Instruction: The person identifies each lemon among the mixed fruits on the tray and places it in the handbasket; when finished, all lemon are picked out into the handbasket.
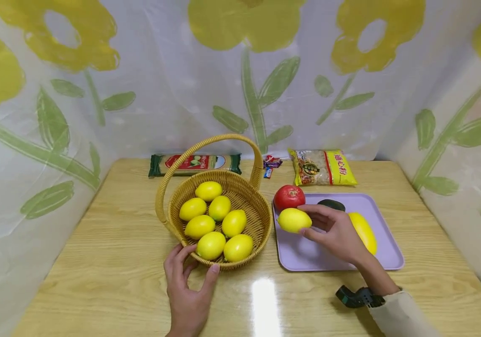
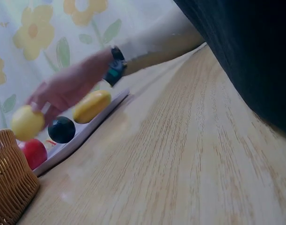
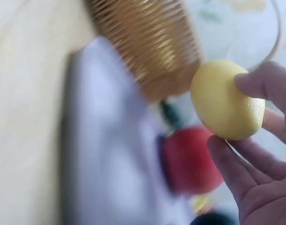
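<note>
My right hand point(image 1: 337, 231) pinches a yellow lemon point(image 1: 294, 220) between thumb and fingers, above the left part of a lilac tray point(image 1: 308, 260). In the right wrist view the thumb presses one side of the lemon point(image 3: 222, 98) and fingertips touch the other. At the front-left rim of a woven basket point(image 1: 266, 224), my left hand point(image 1: 187, 295) holds on with its fingers and thumb. Several lemons point(image 1: 211, 245) lie inside the basket, whose tall handle point(image 1: 164, 187) arches over it. The left wrist view does not show the left hand.
A red pomegranate-like fruit point(image 1: 289, 197), a dark green fruit point(image 1: 332, 204) and a long yellow fruit point(image 1: 363, 232) lie on the tray. Behind stand a noodle packet point(image 1: 198, 163), small wrapped snacks point(image 1: 271, 164) and a yellow food bag point(image 1: 322, 167). A flowered curtain point(image 1: 160, 93) borders the table.
</note>
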### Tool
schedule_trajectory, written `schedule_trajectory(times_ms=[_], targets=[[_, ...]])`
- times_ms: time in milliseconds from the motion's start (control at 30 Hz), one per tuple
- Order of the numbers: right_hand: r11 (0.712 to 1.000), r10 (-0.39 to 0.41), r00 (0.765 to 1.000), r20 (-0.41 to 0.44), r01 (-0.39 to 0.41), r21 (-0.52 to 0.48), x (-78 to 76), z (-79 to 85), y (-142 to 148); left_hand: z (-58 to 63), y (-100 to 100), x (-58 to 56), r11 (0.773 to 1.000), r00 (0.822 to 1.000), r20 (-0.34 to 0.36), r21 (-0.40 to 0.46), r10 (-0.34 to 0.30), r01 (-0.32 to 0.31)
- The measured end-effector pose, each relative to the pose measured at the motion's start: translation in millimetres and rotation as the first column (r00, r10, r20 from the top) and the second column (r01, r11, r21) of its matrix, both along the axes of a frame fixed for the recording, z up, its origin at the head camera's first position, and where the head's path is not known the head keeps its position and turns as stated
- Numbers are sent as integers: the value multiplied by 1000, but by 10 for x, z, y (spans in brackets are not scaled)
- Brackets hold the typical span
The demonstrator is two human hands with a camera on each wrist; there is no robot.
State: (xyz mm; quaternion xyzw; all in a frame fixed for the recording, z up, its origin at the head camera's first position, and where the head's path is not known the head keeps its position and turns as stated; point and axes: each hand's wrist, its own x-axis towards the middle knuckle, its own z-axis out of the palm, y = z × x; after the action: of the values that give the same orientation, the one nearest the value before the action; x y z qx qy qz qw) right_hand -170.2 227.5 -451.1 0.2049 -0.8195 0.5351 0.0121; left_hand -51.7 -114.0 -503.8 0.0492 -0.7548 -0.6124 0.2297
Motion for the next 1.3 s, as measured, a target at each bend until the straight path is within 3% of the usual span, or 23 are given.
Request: schedule_trajectory(times_ms=[133,233,433,533,600,800,933,1033,1133,1233,1300], targets=[[996,84,994,-76,-85,-4,-91,261,-224,-27,-18,-27,1000,1000,-29,-6,4,-4],[983,167,977,-129,-156,97,-181,429,-412,-50,-31,-54,1000,999,-52,-17,-4,3],[903,298,942,-156,-226,365,-351,593,-723,-82,-28,-56,999,998,-60,-31,5,-7],[874,299,939,-169,-199,443,-404,630,-797,-92,-5,-48,999,998,-59,-31,7,-9],[872,284,945,-161,-185,453,-419,645,-811,-95,3,-45,999,998,-57,-34,6,-8],[891,245,956,-162,-156,426,-438,680,-707,-82,-27,-61,997,993,-119,-78,4,-13],[910,178,950,-256,-60,410,-423,778,-500,34,-93,-112,988,972,-226,-122,69,-99],[918,109,938,-328,31,395,-351,879,-250,255,-237,-225,976,925,-365,-139,105,-166],[912,53,915,-399,119,394,-255,1037,1,649,-487,-446,970,817,-567,-118,110,-212],[892,26,850,-526,218,397,-212,1282,189,1232,-776,-702,955,697,-705,-100,131,-280],[888,7,798,-603,272,370,-199,1472,270,1657,-938,-846,928,638,-755,-114,151,-354]])
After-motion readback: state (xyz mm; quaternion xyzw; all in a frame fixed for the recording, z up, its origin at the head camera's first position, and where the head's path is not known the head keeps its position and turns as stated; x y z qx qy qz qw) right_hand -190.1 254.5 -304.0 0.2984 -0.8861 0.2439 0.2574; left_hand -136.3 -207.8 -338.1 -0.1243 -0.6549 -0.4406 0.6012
